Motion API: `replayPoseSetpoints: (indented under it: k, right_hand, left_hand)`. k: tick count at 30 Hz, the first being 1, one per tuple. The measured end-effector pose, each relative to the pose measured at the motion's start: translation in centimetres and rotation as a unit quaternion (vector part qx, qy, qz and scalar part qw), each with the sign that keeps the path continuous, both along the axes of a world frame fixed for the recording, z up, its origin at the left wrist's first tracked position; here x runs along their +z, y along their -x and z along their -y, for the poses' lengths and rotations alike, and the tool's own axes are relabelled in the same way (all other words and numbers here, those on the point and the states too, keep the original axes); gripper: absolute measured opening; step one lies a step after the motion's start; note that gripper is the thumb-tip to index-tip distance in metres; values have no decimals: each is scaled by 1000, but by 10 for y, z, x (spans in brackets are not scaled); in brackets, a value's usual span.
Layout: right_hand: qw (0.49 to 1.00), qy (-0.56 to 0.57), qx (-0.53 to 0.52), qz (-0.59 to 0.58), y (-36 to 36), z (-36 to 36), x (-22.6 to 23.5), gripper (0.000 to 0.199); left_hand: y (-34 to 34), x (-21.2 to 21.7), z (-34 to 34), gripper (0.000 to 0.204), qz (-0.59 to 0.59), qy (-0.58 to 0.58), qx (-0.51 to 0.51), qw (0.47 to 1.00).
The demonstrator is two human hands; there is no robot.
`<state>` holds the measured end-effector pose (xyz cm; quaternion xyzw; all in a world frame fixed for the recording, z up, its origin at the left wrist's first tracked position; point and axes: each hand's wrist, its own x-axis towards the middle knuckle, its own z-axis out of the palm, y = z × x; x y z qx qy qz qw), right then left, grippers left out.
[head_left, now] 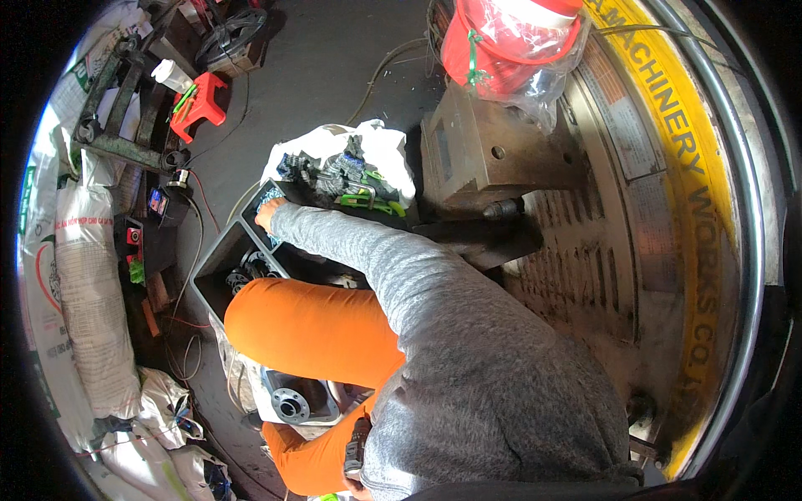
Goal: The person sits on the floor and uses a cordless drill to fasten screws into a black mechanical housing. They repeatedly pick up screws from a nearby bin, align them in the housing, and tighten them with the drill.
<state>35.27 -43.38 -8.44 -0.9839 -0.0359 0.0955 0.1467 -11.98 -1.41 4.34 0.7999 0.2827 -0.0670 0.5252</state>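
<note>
My right arm, in a grey sleeve, stretches out to a divided grey bin (215, 248). My right hand (266, 214) reaches down into its narrow compartment, at small bluish pieces (271, 194) that look like screws; the fingertips are hidden there. At the lower edge, beside my orange-trousered leg, my left hand (357, 489) shows only in part, closed around a dark power drill (357, 447). Black round parts (251, 269) lie in the bin's larger compartment. A round metal flange (290, 405) with a central hub sits in a grey tray between my legs.
Beyond the bin, a white sack (387, 150) holds gloves and a green-handled tool (372, 203). A metal machine block (501, 146) carries a bagged red bucket (510, 50). A red stool (200, 107) stands far left. Cables (199, 250) cross the floor; sacks (92, 301) line the left.
</note>
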Motion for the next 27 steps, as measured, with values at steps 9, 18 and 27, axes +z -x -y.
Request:
replayPoseSetpoints:
  k: [9, 18, 27]
  right_hand:
    - [940, -272, -183, 90, -1, 10, 2, 20]
    - [585, -736, -312, -138, 14, 34, 22, 16]
    - [418, -801, -409, -129, 18, 39, 17, 19]
  left_hand:
    - [13, -6, 1, 31, 86, -41, 5, 995]
    - [8, 12, 26, 30, 122, -24, 33, 992]
    - [3, 22, 40, 26, 101, -35, 67, 992]
